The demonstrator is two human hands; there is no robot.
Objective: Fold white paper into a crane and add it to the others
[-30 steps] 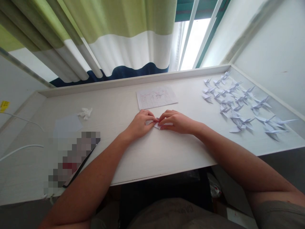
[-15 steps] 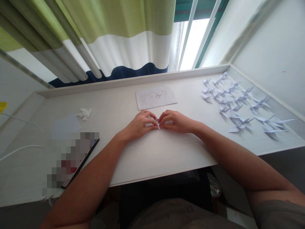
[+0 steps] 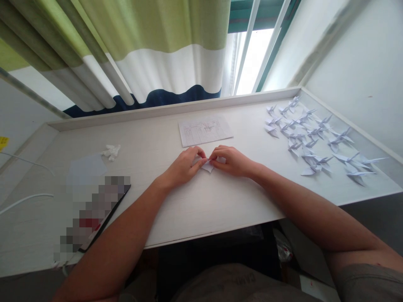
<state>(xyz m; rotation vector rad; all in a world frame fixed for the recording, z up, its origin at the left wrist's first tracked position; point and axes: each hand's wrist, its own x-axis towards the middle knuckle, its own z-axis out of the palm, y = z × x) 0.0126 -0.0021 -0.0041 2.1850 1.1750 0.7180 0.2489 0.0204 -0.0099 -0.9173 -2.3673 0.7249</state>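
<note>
A small white piece of folded paper (image 3: 207,167) is pinched between both hands over the middle of the desk. My left hand (image 3: 188,164) closes thumb and fingertips on its left side. From the other side my right hand (image 3: 229,160) grips it, fingers bent and tips close to those of the left. A pointed flap of the paper shows below the fingertips, while the rest is covered by the fingers. Just beyond the hands lies a stack of printed sheets (image 3: 206,130).
Several folded paper cranes (image 3: 310,130) stand on the right of the white desk (image 3: 201,218). To the left are a crumpled tissue (image 3: 111,152), thin white sheets (image 3: 86,167), a pixelated dark-edged device (image 3: 100,214) and white cables (image 3: 27,201). Low boards edge the desk's back and sides.
The fingertips have shifted on the paper, and its pointed flap now shows more below them. Both hands stay close together in nearly the same place. The view has tilted slightly.
</note>
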